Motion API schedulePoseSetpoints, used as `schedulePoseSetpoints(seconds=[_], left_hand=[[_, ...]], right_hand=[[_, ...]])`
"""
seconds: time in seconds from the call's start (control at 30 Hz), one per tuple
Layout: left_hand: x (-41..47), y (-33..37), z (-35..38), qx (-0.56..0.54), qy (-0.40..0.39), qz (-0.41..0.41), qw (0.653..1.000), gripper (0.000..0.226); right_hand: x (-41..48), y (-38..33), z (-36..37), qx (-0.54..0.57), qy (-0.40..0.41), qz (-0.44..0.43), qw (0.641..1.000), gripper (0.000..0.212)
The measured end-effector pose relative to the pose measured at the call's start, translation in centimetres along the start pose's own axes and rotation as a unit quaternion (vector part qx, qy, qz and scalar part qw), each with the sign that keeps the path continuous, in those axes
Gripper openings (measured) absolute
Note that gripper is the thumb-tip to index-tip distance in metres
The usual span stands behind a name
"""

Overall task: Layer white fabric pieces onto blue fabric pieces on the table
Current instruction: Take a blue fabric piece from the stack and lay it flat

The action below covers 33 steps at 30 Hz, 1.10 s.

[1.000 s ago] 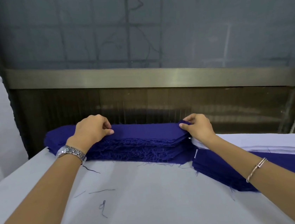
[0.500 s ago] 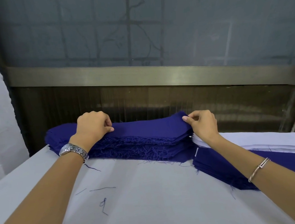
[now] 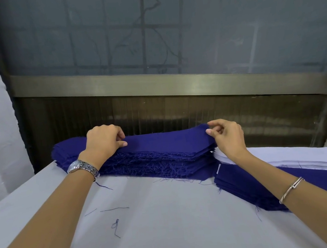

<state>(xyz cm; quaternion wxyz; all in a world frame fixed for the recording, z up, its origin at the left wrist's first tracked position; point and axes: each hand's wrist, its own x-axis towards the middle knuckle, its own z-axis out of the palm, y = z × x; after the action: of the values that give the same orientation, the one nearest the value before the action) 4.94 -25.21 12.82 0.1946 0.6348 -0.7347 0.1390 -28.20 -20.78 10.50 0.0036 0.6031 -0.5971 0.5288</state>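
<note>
L hand [image 3: 103,142] pinching top blue piece [image 3: 166,141] on blue stack [image 3: 153,165]; R hand [image 3: 228,134] pinching its right corner, lifted; white stack [image 3: 305,158] beside.

The blue fabric stack [image 3: 158,155] is matt woven cloth, really fuzzy and frayed along the cut edges; the white fabric pieces [image 3: 315,154] look smoother. Table cover [image 3: 170,225] is a plain matt sheet, and the wristwatch [image 3: 83,167] and bangle [image 3: 291,189] are shiny metal while the window rail [image 3: 154,85] is dull brushed metal.
</note>
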Motion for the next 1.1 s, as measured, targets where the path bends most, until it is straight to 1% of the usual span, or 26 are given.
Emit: schedulePoseSetpoints(seconds=[0.13,0.23,0.3,0.43,0.57,0.63,0.73,0.8,0.87,0.97,1.1], left_hand=[[-0.1,0.1,-0.1,-0.004,0.009,0.004,1.000,0.048],[-0.1,0.3,-0.2,-0.004,0.005,0.000,1.000,0.058],[-0.2,0.3,0.0,-0.009,-0.014,-0.010,1.000,0.061],[0.1,0.5,0.5,-0.062,-0.066,-0.041,0.995,0.066],[0.5,0.5,0.6,-0.085,-0.078,-0.021,0.993,0.070],[0.6,0.3,0.5,-0.071,-0.069,0.001,0.995,0.067],[0.5,-0.3,0.0,-0.018,-0.038,0.029,0.999,0.053],[0.4,-0.7,-0.4,0.039,-0.020,0.040,0.998,0.043],[0.3,-1.2,-1.0,0.069,-0.018,0.038,0.997,0.036],[-0.1,-2.2,-2.3,0.063,-0.013,0.009,0.998,0.036],[-0.1,-3.4,-4.4,0.043,-0.015,-0.016,0.999,0.022]], right_hand=[[0.1,0.0,-0.1,0.013,-0.028,0.000,1.000,0.024],[0.1,0.3,-0.4,0.007,-0.047,0.001,0.999,0.015],[0.0,0.4,-0.6,0.003,-0.054,0.003,0.999,0.012],[-0.5,0.3,-0.6,-0.022,-0.027,-0.019,0.999,0.007],[-1.1,-0.1,-0.8,0.037,-0.005,-0.054,0.998,0.007],[-1.3,-0.4,-0.9,0.082,-0.006,-0.051,0.995,0.008],[-1.6,-1.0,-1.0,0.140,-0.015,-0.045,0.989,0.012],[-1.7,-1.5,-1.1,0.151,-0.010,-0.063,0.987,0.018],[-1.7,-1.8,-1.3,0.150,-0.003,-0.077,0.986,0.018],[-1.4,-1.9,-1.8,0.149,0.006,-0.072,0.986,0.008],[-1.0,-1.5,-3.3,0.153,0.027,-0.043,0.987,0.007]])
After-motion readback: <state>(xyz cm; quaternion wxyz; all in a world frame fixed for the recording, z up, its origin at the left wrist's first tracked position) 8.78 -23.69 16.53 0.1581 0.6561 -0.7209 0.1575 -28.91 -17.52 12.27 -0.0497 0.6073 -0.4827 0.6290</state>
